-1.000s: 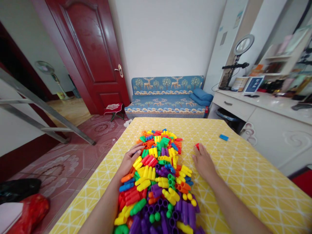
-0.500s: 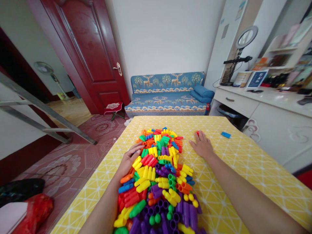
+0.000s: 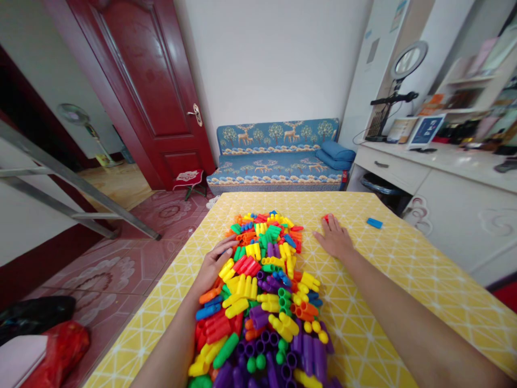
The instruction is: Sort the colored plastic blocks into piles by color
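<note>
A long heap of coloured plastic tube blocks [image 3: 264, 285] runs down the middle of a yellow patterned tablecloth [image 3: 388, 280]. My left hand [image 3: 214, 264] lies open against the heap's left side, fingers stretched along the blocks. My right hand [image 3: 334, 237] lies flat on the cloth right of the heap, fingers apart, its fingertips at a small red block [image 3: 325, 218]. A single blue block [image 3: 374, 222] lies further right on the cloth, apart from both hands.
A blue patterned sofa [image 3: 278, 156] stands beyond the table's far edge. A white desk [image 3: 436, 178] with a ring light [image 3: 407, 62] is at the right. A dark red door [image 3: 149, 91] and a metal ladder [image 3: 68, 178] are at the left.
My right hand slid forward along the cloth with the red block at its fingertips, then stayed there. The left hand kept its place against the heap.
</note>
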`<state>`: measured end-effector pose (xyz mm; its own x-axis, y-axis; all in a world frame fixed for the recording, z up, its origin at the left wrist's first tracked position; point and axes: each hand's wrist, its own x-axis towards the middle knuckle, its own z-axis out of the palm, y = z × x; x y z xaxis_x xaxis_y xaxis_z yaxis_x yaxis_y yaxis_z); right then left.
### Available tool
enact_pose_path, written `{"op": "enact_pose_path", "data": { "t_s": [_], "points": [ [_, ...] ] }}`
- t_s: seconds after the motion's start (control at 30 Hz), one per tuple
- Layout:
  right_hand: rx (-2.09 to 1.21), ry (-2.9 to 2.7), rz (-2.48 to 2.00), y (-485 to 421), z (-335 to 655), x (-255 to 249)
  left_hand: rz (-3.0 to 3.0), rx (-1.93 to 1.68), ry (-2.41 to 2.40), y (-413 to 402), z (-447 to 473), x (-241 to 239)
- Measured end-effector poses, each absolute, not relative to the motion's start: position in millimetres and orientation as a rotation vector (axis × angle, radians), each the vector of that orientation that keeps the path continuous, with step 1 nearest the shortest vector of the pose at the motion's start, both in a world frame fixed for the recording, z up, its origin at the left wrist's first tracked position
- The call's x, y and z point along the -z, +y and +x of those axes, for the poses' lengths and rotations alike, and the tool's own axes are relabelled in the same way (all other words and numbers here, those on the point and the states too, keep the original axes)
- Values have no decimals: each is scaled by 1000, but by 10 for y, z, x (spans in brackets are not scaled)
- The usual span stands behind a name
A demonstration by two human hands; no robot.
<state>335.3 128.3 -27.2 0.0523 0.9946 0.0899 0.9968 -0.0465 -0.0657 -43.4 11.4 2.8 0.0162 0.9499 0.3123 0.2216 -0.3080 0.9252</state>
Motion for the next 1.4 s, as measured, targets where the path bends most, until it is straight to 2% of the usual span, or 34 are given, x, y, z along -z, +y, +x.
{"op": "enact_pose_path", "data": {
  "t_s": [0.5,0.73,0.87,1.03,1.4],
  "points": [
    [116,-2098,-1944,1356,3478,285,1613,-1306,1252,117,-443,-33],
    [295,-1436,-2165,1269,3520,288,1593,-1330,1247,120,-437,-20],
    [106,-1072,-2375,1346,3753,356,1586,-1344,1236,119,-437,-7],
    [-11,-1250,-2437,1462,4001,398,1610,-1334,1235,126,-444,-4],
    [-27,-1454,-2473,1415,3974,301,1593,-1331,1229,127,-451,26]
  ]
}}
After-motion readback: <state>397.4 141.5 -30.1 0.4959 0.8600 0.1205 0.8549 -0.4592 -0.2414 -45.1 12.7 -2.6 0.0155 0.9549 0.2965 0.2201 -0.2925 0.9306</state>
